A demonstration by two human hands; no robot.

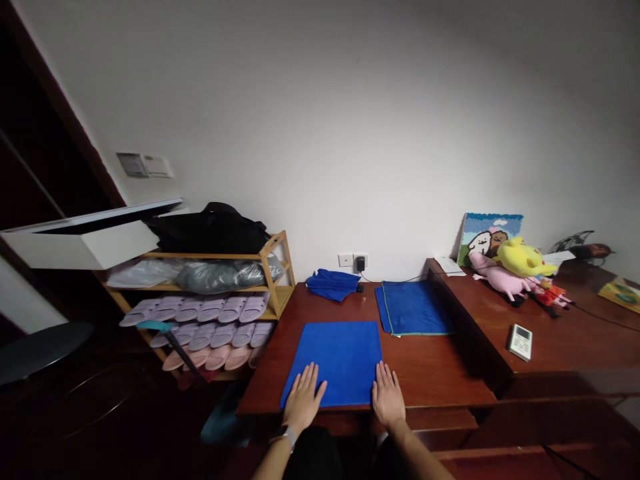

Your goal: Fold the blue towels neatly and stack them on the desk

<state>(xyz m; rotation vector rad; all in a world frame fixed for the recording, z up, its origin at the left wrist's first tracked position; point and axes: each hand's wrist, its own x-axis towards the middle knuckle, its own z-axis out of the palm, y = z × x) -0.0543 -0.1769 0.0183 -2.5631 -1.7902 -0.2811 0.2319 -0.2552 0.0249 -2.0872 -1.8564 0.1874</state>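
Observation:
A blue cloth (340,357) lies flat and smooth on the brown wooden table (425,370). My left hand (303,400) rests with its fingers spread on the cloth's near left corner, a watch on its wrist. At the near right corner, my right hand (389,395) lies flat, fingers stretched out over the cloth's right edge and the table. Neither hand grips anything. Behind the flat cloth is a crumpled blue cloth (333,285). Further right, blue cloths with a green edge (417,308) lie in a flat stack.
Left of the table stands a wooden rack (281,293) with slippers and a black bag (213,230). A raised surface at the right holds plush toys (520,260), a picture (487,233) and a white device (521,342). A plug (360,263) sits in the wall socket.

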